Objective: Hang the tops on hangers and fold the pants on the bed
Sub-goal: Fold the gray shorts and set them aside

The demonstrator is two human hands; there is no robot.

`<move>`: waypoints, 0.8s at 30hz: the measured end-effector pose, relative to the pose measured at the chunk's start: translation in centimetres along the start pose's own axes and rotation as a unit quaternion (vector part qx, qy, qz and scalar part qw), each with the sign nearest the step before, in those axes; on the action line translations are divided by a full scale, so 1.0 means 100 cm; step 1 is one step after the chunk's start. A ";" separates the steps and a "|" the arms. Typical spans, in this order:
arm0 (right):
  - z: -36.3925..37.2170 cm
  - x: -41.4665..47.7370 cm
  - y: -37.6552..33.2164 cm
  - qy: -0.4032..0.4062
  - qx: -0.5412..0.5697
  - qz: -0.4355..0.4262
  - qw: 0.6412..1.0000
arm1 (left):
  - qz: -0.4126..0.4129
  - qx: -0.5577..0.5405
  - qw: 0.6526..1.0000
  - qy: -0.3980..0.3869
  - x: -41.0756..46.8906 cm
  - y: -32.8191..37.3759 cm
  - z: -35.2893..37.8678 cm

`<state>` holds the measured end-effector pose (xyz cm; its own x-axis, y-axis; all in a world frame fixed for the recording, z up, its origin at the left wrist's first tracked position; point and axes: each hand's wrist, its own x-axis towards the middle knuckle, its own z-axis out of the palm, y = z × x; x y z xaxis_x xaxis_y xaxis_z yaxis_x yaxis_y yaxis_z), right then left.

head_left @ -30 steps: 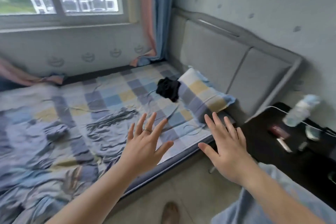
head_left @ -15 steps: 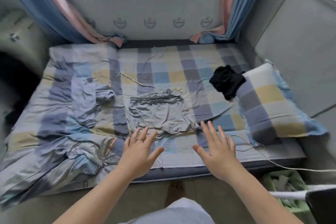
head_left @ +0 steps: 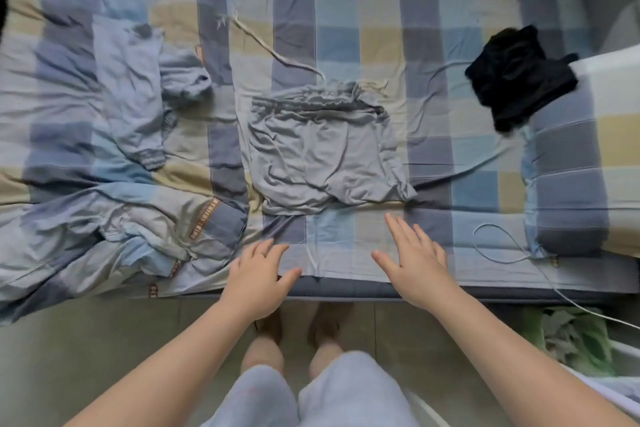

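Note:
A crumpled grey garment with a gathered drawstring waistband [head_left: 323,149] lies in the middle of the checked bed [head_left: 429,55]. A pale blue garment with an elastic cuff [head_left: 133,90] lies to its left. A bunched black garment [head_left: 519,74] rests at the right, against the pillow. My left hand [head_left: 258,282] and my right hand [head_left: 414,263] hover over the bed's near edge, just below the grey garment, fingers spread and holding nothing. No hangers are in view.
A checked pillow [head_left: 588,156] lies at the right end of the bed. A rumpled checked quilt [head_left: 114,218] covers the left side. A white cable [head_left: 502,253] trails off the mattress to the right. My feet stand on the floor by the bed.
The view has swung from the headboard and side table down onto the bed. Both hands have stayed open and now sit lower, near the bed's front edge.

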<state>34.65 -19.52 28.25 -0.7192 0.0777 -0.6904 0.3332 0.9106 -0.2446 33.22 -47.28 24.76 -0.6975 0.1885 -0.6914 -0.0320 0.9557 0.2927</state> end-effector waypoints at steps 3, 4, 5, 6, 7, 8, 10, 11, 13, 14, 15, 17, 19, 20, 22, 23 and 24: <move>0.042 0.075 0.013 -0.036 -0.009 0.045 0.998 | -0.004 0.032 0.997 -0.063 0.067 -0.028 0.043; 0.057 0.101 0.019 -0.043 -0.013 0.056 0.997 | -0.002 0.040 0.996 -0.081 0.090 -0.036 0.057; 0.073 0.126 0.026 -0.049 -0.016 0.065 0.997 | -0.001 0.045 0.995 -0.093 0.114 -0.043 0.072; 0.089 0.151 0.032 -0.052 -0.018 0.068 0.996 | 0.002 0.045 0.994 -0.099 0.137 -0.050 0.086; 0.104 0.176 0.037 -0.052 -0.020 0.066 0.996 | 0.009 0.045 0.994 -0.096 0.160 -0.056 0.099; 0.119 0.199 0.042 -0.050 -0.023 0.061 0.997 | 0.017 0.048 0.995 -0.087 0.183 -0.061 0.112; 0.146 0.242 0.049 -0.040 -0.025 0.041 0.998 | 0.032 0.060 0.996 -0.051 0.226 -0.069 0.135; 0.160 0.261 0.052 -0.027 -0.032 0.028 0.999 | 0.039 0.066 0.997 -0.025 0.246 -0.071 0.146; 0.181 0.293 0.054 0.015 -0.059 -0.005 0.998 | 0.051 0.067 0.996 0.039 0.281 -0.074 0.160; 0.190 0.306 0.054 0.038 -0.072 -0.025 0.996 | 0.057 0.063 0.994 0.074 0.295 -0.074 0.166; 0.197 0.317 0.053 0.060 -0.078 -0.043 0.994 | 0.061 0.059 0.991 0.107 0.307 -0.073 0.171; 0.206 0.336 0.052 0.098 -0.071 -0.067 0.990 | 0.058 0.046 0.982 0.173 0.324 -0.073 0.177; 0.209 0.350 0.050 0.151 -0.054 -0.074 0.984 | 0.053 0.040 0.971 0.229 0.336 -0.074 0.180; 0.209 0.356 0.048 0.186 -0.054 -0.071 0.978 | 0.051 0.034 0.967 0.246 0.341 -0.075 0.179; 0.205 0.368 0.045 0.248 -0.064 -0.053 0.965 | 0.044 0.023 0.964 0.262 0.349 -0.076 0.175; 0.201 0.373 0.043 0.262 -0.070 -0.043 0.962 | 0.039 0.024 0.964 0.260 0.352 -0.076 0.174; 0.197 0.377 0.041 0.263 -0.076 -0.037 0.961 | 0.038 0.025 0.966 0.254 0.352 -0.077 0.172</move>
<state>20.91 -20.87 -12.21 -0.9595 0.1680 -0.2260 0.2046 0.9674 -0.1492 21.20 -44.08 -13.21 -0.9582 0.1347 -0.2525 0.0585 0.9558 0.2880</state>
